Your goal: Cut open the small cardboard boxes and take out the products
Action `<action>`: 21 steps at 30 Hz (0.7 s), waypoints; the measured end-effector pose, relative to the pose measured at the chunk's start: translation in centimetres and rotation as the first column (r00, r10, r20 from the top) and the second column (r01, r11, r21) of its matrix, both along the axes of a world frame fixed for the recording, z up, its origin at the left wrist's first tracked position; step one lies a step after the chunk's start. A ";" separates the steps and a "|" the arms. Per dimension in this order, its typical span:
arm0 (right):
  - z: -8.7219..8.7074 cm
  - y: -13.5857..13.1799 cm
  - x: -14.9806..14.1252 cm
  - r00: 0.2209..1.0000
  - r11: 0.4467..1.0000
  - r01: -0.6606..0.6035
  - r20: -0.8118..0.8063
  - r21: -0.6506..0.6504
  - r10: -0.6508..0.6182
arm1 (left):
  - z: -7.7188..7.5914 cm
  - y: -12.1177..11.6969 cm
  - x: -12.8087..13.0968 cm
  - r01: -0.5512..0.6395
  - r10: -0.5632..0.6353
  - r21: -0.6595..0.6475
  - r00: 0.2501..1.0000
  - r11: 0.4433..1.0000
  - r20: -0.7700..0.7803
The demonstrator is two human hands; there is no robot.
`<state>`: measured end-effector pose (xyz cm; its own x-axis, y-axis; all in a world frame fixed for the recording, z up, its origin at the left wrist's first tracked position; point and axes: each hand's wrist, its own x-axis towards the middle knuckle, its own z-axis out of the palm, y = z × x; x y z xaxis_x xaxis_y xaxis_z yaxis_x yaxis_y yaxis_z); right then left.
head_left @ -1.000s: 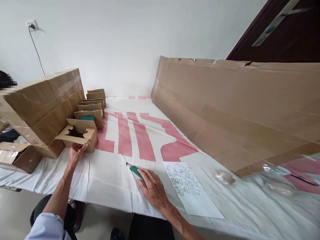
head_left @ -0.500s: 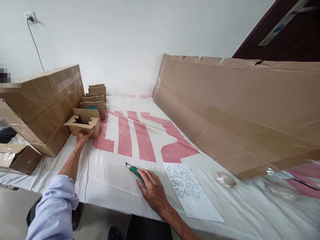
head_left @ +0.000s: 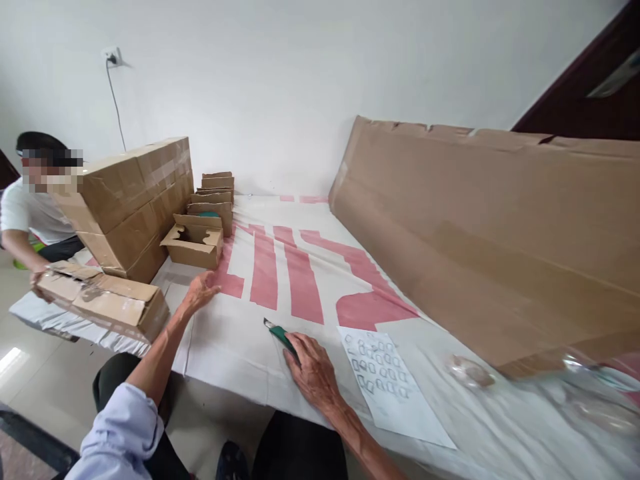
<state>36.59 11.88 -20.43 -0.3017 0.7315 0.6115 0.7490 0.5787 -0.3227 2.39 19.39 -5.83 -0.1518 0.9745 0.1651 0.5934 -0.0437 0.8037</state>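
Note:
My right hand (head_left: 313, 372) rests on the cloth-covered table, its fingers wrapped round a green utility knife (head_left: 281, 337) whose blade points away to the left. My left hand (head_left: 201, 291) is held over the cloth with its fingers apart and nothing in them. Just beyond it sits a small open cardboard box (head_left: 196, 255), its flaps raised and a cut-out cardboard insert inside. Behind that box several more open boxes (head_left: 218, 200) stand in a row, and something green shows in the nearest of them.
Stacked taped cartons (head_left: 143, 200) stand at the left. A person (head_left: 40, 207) beside them has a hand on a long carton (head_left: 107, 303). A large cardboard sheet (head_left: 475, 233) leans at the right. A paper with hand-drawn marks (head_left: 400, 393) and a clear plastic bundle (head_left: 470, 371) lie nearby.
My left hand has let go of the small box and drawn back toward me, to the right. The view has swung left, bringing the other person into sight. The knife stays in my right hand.

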 end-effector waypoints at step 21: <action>-0.9 -0.1 0.2 1.000 1.000 -0.001 -0.007 0.027 0.002 | 8.6 -22.6 -4.7 -0.357 0.483 0.477 0.859 0.803 -0.170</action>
<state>36.77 11.78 -21.36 -0.2984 0.7144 0.6329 0.7459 0.5883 -0.3123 -2.28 -3.17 2.73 -0.4180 0.6514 0.6333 0.8205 -0.0286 0.5709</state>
